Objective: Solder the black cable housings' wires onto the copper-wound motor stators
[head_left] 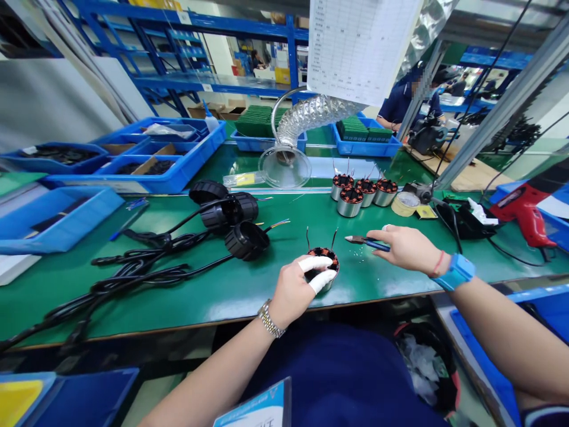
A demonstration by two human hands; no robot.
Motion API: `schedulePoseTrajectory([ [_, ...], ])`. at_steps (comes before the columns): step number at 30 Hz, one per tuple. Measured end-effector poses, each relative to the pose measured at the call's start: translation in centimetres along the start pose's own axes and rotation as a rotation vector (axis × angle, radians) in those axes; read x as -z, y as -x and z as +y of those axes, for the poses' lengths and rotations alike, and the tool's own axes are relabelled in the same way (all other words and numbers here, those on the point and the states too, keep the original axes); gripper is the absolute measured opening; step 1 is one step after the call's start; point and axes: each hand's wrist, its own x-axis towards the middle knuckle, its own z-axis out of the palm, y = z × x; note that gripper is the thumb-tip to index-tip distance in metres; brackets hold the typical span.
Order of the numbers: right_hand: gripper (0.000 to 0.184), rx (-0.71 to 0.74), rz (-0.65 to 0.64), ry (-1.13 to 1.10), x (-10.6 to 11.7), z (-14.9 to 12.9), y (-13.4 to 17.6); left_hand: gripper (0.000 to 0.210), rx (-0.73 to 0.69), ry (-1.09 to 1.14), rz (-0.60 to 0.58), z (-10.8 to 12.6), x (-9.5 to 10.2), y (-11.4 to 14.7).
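Observation:
My left hand (pixel 297 281), with white covers on its fingertips, grips a motor stator (pixel 334 265) near the front edge of the green bench. Two thin wire leads stand up from this stator's copper windings. In my right hand (pixel 409 246) is a pair of pliers (pixel 367 242) with dark blue handles. Their jaws point left, a little apart from the wire leads. Tiny white scraps (pixel 362 256) lie on the bench below the pliers. Behind, several more stators (pixel 349 201) stand upright in a group, wires up.
Black cables with round housings (pixel 246 240) cover the left of the bench (pixel 213 296). A fume duct with a clear hood (pixel 285 167) hangs at the back. Tape rolls (pixel 404 203) and a red heat gun (pixel 528 207) lie right. Blue bins (pixel 178 169) stand back left. A co-worker (pixel 409 101) sits beyond.

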Motion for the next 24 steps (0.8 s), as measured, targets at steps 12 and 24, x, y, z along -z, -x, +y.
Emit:
schedulePoseTrajectory([
  [12, 0.042, 0.050, 0.041, 0.240, -3.2, 1.4, -0.8, 0.084, -0.175, -0.406, 0.279, -4.0, -0.8, 3.2],
  [24, 0.051, -0.498, 0.319, -0.388, -11.2, 9.1, 6.1, 0.020, 0.011, 0.086, -0.705, -3.2, -2.1, 6.3],
])
